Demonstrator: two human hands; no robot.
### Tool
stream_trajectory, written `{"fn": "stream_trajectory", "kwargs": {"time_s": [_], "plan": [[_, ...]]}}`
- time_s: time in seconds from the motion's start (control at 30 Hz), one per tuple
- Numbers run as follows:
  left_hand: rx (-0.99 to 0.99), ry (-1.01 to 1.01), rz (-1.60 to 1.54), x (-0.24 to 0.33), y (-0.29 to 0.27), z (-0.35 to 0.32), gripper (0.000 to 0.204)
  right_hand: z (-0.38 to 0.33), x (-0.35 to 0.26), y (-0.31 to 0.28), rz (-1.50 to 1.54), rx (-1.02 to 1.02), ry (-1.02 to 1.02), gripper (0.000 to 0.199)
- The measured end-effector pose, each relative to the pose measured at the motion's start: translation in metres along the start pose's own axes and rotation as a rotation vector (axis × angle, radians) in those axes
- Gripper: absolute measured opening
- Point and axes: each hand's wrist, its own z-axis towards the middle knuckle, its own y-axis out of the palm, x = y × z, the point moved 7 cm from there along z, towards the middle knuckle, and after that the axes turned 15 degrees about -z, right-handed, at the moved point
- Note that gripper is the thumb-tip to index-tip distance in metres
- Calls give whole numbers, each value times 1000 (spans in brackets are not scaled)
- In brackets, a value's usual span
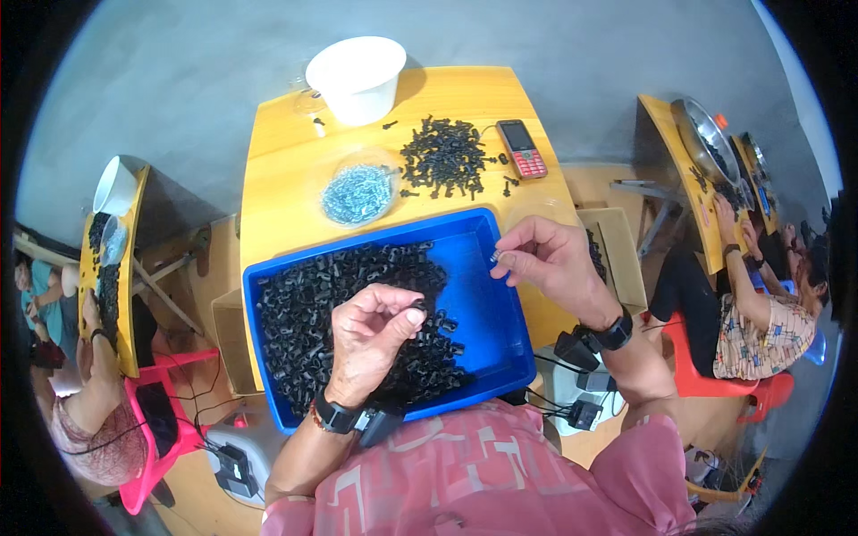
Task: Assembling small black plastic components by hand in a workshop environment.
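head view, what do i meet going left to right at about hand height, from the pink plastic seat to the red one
Pink plastic seat → left hand pinching a black part → right hand pinching a small metal piece → red plastic seat.

blue tray (pixel 490 313): glossy plastic | black parts (pixel 308 313): plastic-looking, matt | spring (pixel 495 256): shiny metal | tabletop (pixel 456 94): smooth, wood-look

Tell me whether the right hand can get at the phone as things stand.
Probably yes: the phone lies on the table ahead of the right hand, and nothing tall appears between them. Its grip holds a small metal piece, though, which may need setting down first.
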Motion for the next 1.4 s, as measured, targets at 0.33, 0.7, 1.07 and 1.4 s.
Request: {"fn": "stream_trajectory", "kwargs": {"time_s": [0.33, 0.7, 1.07, 1.4], "plan": [[1, -23, -52, -1, 0, -1, 15, -6, -53, 55, -285, 57, -436, 15], [-2, -31, -49, -3, -3, -1, 14, -12, -70, 69, -447, 93, -631, 17], [5, -47, -79, -8, -5, 0, 12, -19, -68, 78, -467, 84, -661, 21], [-23, -67, -56, -9, -3, -1, 12, -16, -54, 75, -339, 25, -620, 22]]}}
